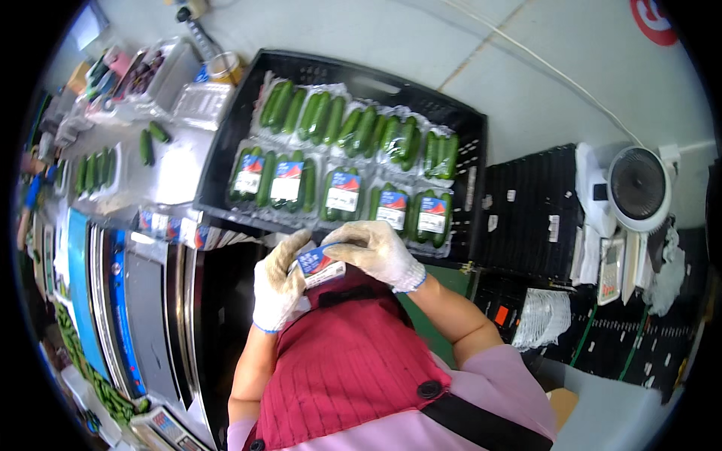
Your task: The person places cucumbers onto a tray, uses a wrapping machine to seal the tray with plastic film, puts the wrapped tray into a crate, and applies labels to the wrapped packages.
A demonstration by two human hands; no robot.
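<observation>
Both hands wear white knit gloves. My left hand (277, 287) is closed around the left side of blue, red and white printed labels (322, 270), held in front of the burgundy apron. The fingers of my right hand (374, 252) pinch the upper right edge of the same labels. Whether it is one label or a stack, I cannot tell. Just beyond the hands stands a black plastic crate (361, 75) with clear-wrapped packs of cucumbers in two rows. The near-row packs (342, 194) carry matching labels; the far-row packs (320, 116) show none.
Left of the crate, a metal table holds loose cucumbers (146, 147), a tray of cucumbers (96, 171) and a white bin (169, 71). A conveyor-like machine (147, 301) stands at lower left. On the right are stacked black crates (534, 214), a fan (638, 184) and a calculator (611, 270).
</observation>
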